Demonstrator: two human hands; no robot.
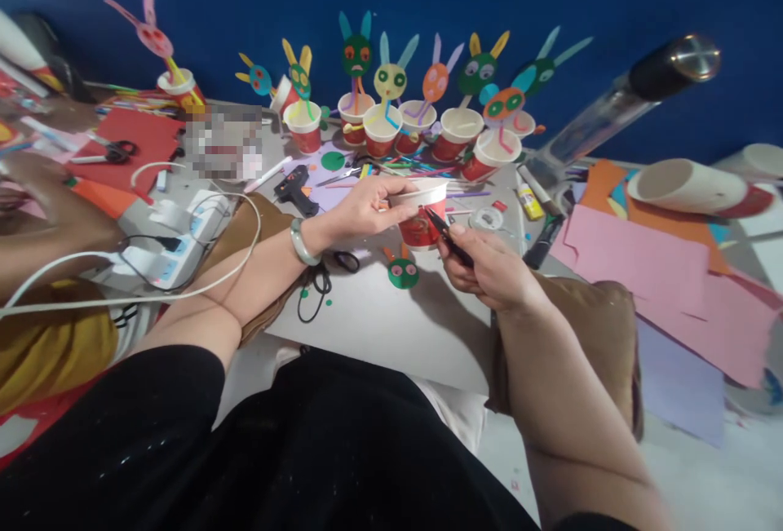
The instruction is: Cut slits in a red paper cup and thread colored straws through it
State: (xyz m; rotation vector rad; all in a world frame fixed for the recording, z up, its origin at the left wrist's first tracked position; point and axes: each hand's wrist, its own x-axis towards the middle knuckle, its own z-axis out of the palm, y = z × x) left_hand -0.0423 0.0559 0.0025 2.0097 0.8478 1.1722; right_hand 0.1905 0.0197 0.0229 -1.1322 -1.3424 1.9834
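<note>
A red and white paper cup (422, 225) is held up over the white table by my left hand (373, 206), whose thumb and fingers grip its left side and rim. My right hand (483, 266) is closed around a black-handled tool (453, 241); the tool's tip touches or nearly touches the cup's front wall. Just below the cup lies a green round paper face (403, 273) with pink eyes and orange ears. Whether the tool's tip has gone into the cup cannot be made out.
Several cups with paper rabbit figures (382, 127) line the back. A black glue gun (297, 190) lies left of the cup, a power strip (192, 237) further left. Pink paper (636, 258) and a clear bottle (603, 119) are at right. Another person's arm (55, 188) is at far left.
</note>
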